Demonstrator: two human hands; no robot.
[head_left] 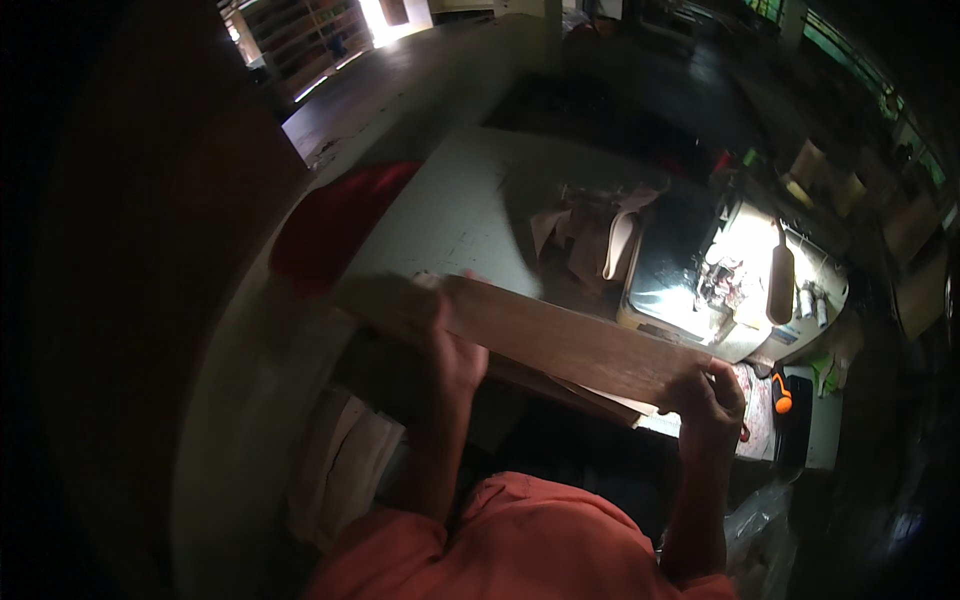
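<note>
Across the front of the pale worktable I hold a long, flat brown strip, which could be leather or stiff cloth. My left hand is closed on its left end. At the other end, the fingers and thumb of my right hand pinch the strip's edge. Beneath it shows a second brown piece, with a pale layer between the two. Whether that lower piece is joined to the strip I cannot tell. Shadow and blur hide some of my left fingers.
Folded tan pieces lie beyond the strip. A brightly lit machine stands on the right, near small thread spools and an orange-handled tool. Red cloth lies at the left edge; pale cloth hangs lower left.
</note>
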